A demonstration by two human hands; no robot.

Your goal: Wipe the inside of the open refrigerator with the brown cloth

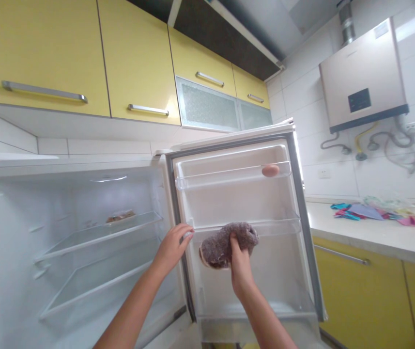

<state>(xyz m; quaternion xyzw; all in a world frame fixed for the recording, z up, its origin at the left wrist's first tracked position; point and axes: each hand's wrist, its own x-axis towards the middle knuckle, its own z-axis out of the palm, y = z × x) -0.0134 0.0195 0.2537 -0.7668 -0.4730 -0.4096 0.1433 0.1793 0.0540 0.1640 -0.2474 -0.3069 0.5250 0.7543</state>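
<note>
The fridge door (pixel 236 198) stands wide open in front of me. My left hand (pixel 173 245) is closed at the left end of the clear middle door shelf (pixel 280 227), fingers curled over its edge. A folded grey-brown cloth (pixel 216 247) is in my right hand (pixel 241 274), thumb on top of it. The cloth is in front of that same shelf and covers part of it; whether it touches the shelf I cannot tell. Above, an egg (pixel 270 170) sits at the right end of the top door shelf (pixel 214 178).
Left of the door, the fridge interior has glass shelves (pixel 94 237); a small packet (pixel 120 216) lies on the upper one. Yellow cabinets (pixel 134 58) hang overhead. At right are a counter (pixel 341 230) with colourful cloths (pixel 367 212) and a wall-mounted water heater (pixel 363 77).
</note>
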